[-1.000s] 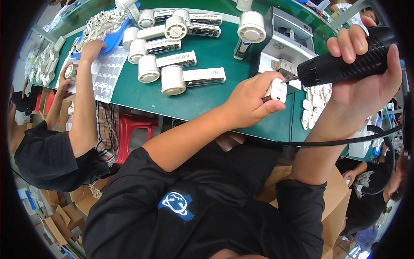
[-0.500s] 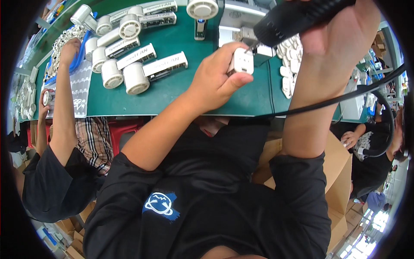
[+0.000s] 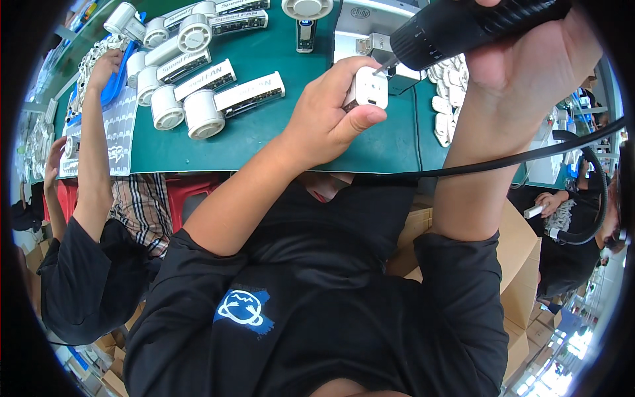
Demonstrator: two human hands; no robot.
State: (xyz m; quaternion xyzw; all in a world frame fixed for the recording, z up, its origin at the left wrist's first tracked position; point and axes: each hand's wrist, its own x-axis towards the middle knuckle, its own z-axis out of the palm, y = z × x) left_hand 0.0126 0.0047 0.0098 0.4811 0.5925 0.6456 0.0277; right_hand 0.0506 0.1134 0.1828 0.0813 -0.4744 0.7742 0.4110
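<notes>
My left hand (image 3: 317, 116) is closed round a white plastic housing (image 3: 368, 88), its end face tilted up. Small holes and a dark port slot show on that face; my fingers hide the rest of it. My right hand (image 3: 532, 59) grips a black electric screwdriver (image 3: 456, 30), held at a slant above the housing. The thin bit (image 3: 385, 67) reaches the upper edge of the end face; whether it sits in a hole I cannot tell.
Several white handheld fans with uncovered handles (image 3: 250, 94) lie at the left, and another fan (image 3: 307, 8) stands at the back. A metal box (image 3: 357, 30) and piled white covers (image 3: 443, 102) are beyond my hands. The screwdriver's black cable (image 3: 489, 165) crosses my right forearm. A co-worker's hand (image 3: 106, 66) reaches into a blue tray (image 3: 116, 86).
My hands keep the housing and screwdriver together in nearly the same place. At the left, the co-worker's nearer hand has come away from a round white part. The view has shifted slightly.
</notes>
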